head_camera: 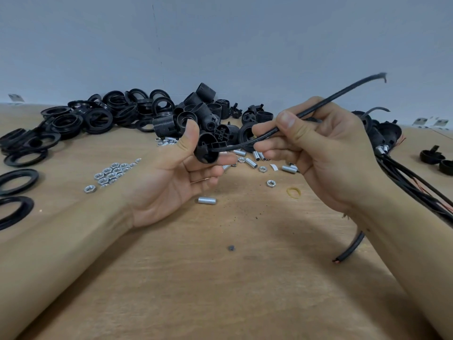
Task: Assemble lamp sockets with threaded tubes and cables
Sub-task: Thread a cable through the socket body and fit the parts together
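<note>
There, at the centre of the frame, the fingers (215,161) of the left hand (169,177) were curled under a black socket piece (208,149), with the thumb pressed on its upper left side, so the piece was clamped and held above the counter (220,278). The right hand (326,153), just right of centre, pinched a black cable (318,105) between thumb and curled fingers. The cable's lower end met the socket piece at its right side; whether it had entered the piece could not be told. Its free end rose toward the upper right of the frame, blurred at the tip.

Below the hands a single threaded tube (207,200) lay on the counter, with more tubes (255,159) and loose nuts (270,183) scattered behind and between the hands. A cluster of nuts (111,173) lay left of the left hand. A yellow rubber band (293,192) sat under the right hand. Across the upper middle a heap of black socket bodies (208,106) spread along the wall, and black rings (93,116) piled toward the upper left, with two more rings (17,180) at the left edge. At the right edge a bundle of cables (416,182) ran toward the lower right, and a short cable end (348,251) showed beneath the right wrist.
</note>
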